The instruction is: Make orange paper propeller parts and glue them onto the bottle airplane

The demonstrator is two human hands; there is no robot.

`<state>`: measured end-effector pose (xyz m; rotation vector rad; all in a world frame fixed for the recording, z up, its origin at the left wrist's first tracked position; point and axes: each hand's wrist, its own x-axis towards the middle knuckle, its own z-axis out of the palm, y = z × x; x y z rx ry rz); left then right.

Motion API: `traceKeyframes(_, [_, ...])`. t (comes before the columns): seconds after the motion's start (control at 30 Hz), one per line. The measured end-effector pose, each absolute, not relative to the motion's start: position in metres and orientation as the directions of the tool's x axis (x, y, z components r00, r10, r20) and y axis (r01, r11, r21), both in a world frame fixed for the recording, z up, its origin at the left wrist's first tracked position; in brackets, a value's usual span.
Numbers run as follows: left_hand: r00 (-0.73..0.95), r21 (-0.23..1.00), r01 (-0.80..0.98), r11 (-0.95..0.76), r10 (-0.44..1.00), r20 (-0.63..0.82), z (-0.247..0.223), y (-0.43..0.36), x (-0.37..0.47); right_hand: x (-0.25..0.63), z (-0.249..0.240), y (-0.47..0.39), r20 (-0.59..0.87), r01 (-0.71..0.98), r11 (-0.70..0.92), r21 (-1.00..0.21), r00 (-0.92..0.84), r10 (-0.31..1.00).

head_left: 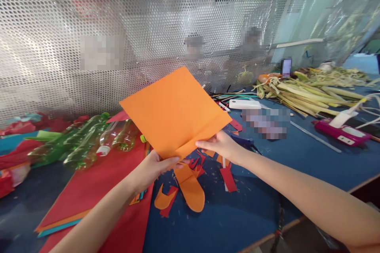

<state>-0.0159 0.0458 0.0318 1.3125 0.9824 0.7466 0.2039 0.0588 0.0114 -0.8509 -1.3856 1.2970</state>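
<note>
An orange sheet (175, 106) is held up over the blue table, tilted, with a narrow fold or second layer along its lower right edge. My left hand (158, 164) pinches its bottom corner, thumb on top. My right hand (215, 146) grips the lower right edge, thumb on the near face and fingers partly hidden behind. Beneath the hands lie a rounded orange cutout (191, 191), a curved orange scrap (164, 199) and small red pieces (228, 178).
Stacked red sheets (101, 185) and green plastic bottles (86, 146) lie left. On the right are a white device (245, 104), pale stalks (308, 95) and a magenta power strip (341, 132). A perforated metal screen (142, 39) stands behind, with people beyond.
</note>
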Motion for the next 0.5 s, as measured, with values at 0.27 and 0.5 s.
traceKeyframes(0.27, [0.34,0.992,0.0,0.125,0.933,-0.117,0.0277,0.0422,-0.0088,0.2032,0.008,0.057,0.239,-0.121,0.216,-0.969,-0.236,0.942])
traceKeyframes(0.5, [0.31,0.996,0.058,0.061,0.948,-0.076,0.0272,0.048,-0.0122,0.2092,0.015,0.0635,0.254,-0.109,0.239,-0.965,-0.147,0.956])
